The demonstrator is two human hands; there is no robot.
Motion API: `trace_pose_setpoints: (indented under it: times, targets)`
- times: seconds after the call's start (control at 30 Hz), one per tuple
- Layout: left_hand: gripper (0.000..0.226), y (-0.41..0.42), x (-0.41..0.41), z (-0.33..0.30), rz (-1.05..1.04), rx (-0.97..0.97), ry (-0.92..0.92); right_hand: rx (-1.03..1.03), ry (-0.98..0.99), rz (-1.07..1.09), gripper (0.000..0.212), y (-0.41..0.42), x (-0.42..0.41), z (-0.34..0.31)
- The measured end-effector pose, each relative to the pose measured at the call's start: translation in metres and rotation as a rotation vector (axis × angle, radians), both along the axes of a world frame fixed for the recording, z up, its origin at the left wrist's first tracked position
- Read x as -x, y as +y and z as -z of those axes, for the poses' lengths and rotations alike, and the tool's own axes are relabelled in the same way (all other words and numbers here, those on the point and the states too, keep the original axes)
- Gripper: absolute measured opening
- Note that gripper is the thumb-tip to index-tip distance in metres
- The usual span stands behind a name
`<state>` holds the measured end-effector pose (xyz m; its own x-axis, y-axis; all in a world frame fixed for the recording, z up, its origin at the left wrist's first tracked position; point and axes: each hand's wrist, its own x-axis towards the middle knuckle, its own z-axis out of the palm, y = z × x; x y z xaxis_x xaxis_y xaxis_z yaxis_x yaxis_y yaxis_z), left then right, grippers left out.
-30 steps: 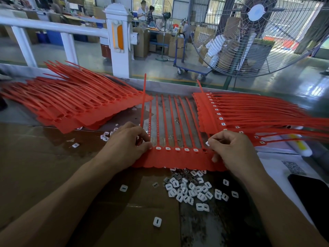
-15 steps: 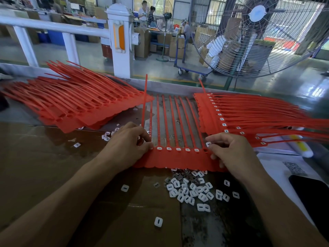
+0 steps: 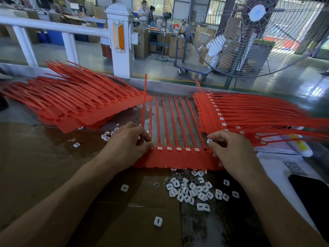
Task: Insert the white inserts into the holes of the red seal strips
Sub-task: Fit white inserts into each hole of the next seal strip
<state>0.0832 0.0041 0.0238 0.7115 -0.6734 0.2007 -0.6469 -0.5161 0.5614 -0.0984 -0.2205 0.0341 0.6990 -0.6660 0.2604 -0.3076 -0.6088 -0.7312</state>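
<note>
A red seal strip sheet (image 3: 178, 158) lies flat before a person. The left hand (image 3: 128, 146) pinches its left edge with curled fingers; the right hand (image 3: 231, 152) pinches a white insert (image 3: 209, 141) above its right end. Loose inserts (image 3: 190, 190) lie just below it.

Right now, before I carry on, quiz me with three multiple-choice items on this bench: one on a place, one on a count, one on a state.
1. Where is the loose white inserts pile?
A near edge of the seal strip sheet
B on the phone
C on the fan

2. Inserts seated between the hands?
A two
B five
C nine

3. The right hand?
A flat, empty
B pinching a white insert
C off the bench

Key: 1A, pile lies just below the sheet's scalloped edge; 2B, five white squares in a row; 3B, fingers hold it above the empty hole.
</note>
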Motion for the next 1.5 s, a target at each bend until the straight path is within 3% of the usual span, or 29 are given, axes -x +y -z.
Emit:
trace_pose_setpoints:
  times: [0.1, 0.3, 0.53, 0.7, 1.3, 1.5]
  targets:
    - [0.012, 0.0, 0.0, -0.001, 0.006, -0.005, -0.004, 0.057, -0.044, 0.048, 0.012, -0.005, 0.0, -0.002]
    - [0.011, 0.0, 0.001, -0.001, 0.004, 0.002, -0.007, -0.043, -0.254, 0.133, 0.012, -0.016, 0.004, -0.003]
    - [0.011, 0.001, 0.001, -0.004, -0.017, 0.005, 0.023, 0.091, 0.067, -0.042, 0.01, -0.011, 0.002, 0.003]
    - [0.012, 0.001, 0.001, -0.004, -0.045, 0.001, 0.034, 0.201, 0.192, -0.116, 0.011, -0.006, 0.0, 0.002]
    - [0.013, 0.002, 0.001, -0.002, -0.046, -0.007, 0.02, 0.136, 0.184, -0.127, 0.021, -0.009, 0.001, 0.005]
    - [0.014, 0.003, 0.001, -0.004, -0.041, -0.002, 0.033, 0.224, 0.234, -0.186, 0.022, -0.008, 0.005, 0.0]
